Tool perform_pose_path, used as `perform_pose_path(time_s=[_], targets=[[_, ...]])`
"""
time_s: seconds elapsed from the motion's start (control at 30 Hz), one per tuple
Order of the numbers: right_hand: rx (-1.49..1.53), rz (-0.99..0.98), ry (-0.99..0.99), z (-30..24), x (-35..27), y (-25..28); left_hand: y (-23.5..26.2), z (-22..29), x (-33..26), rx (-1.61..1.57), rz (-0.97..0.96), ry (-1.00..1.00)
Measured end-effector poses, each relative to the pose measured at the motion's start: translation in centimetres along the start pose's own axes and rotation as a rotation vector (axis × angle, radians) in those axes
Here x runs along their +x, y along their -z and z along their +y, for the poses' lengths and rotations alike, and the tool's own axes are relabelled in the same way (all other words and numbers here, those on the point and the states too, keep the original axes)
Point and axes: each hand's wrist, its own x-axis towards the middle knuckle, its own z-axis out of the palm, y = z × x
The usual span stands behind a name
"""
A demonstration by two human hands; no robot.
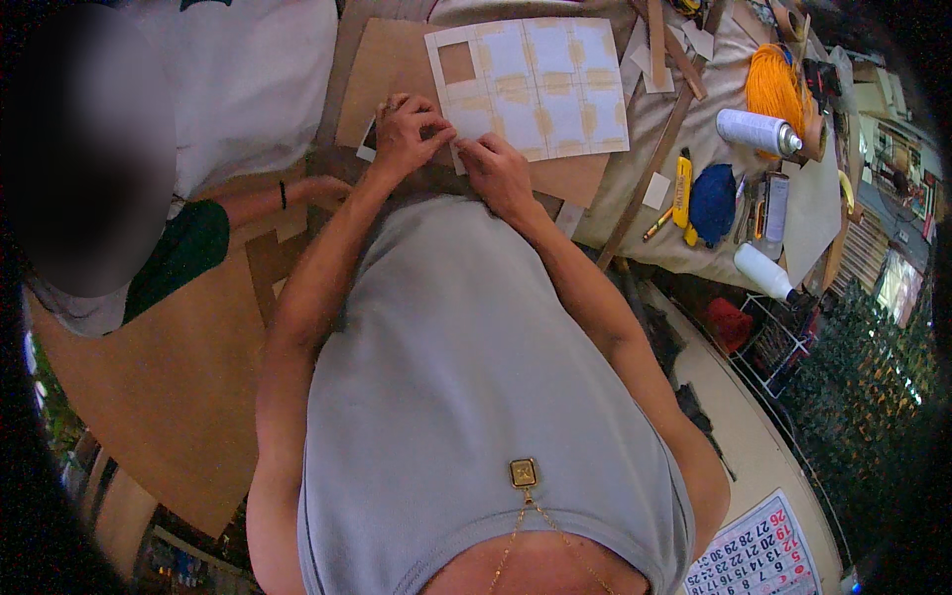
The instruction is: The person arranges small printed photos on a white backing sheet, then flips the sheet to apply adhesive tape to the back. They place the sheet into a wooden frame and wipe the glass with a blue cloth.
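A white board (585,99) with a grid of pale panels and yellowish tape patches lies before me. One square near its far left corner shows brown. My left hand (405,134) is just off the board's left edge, thumb and fingertips pinched together. Close beside it, my right hand (496,174) covers the near left corner, its fingertips also pinched. Whatever lies between the fingers of either hand is too small to make out. Under the white board is a larger brown board (382,64). A small dark piece with a white edge (367,144) pokes out beneath my left wrist.
At my left, another person's hand (322,188) rests near my forearm. To the right lie a yellow cutter (682,188), a blue bundle (712,203), a spray can (756,131), orange cord (773,84), a white bottle (764,270) and wooden strips (656,45).
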Motion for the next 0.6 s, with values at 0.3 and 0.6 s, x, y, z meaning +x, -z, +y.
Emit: perform_pose_path(time_s=[0.3, 0.6], targets=[[-0.051, -0.05, 0.0, -0.19, 0.21, 0.45, 0.03, 0.23, 0.14, 0.009, 0.002, -0.013], [-0.078, -0.077, 0.034, -0.44, 0.57, 0.33, 0.08, -0.04, 0.06, 0.06, 0.038, -0.065]])
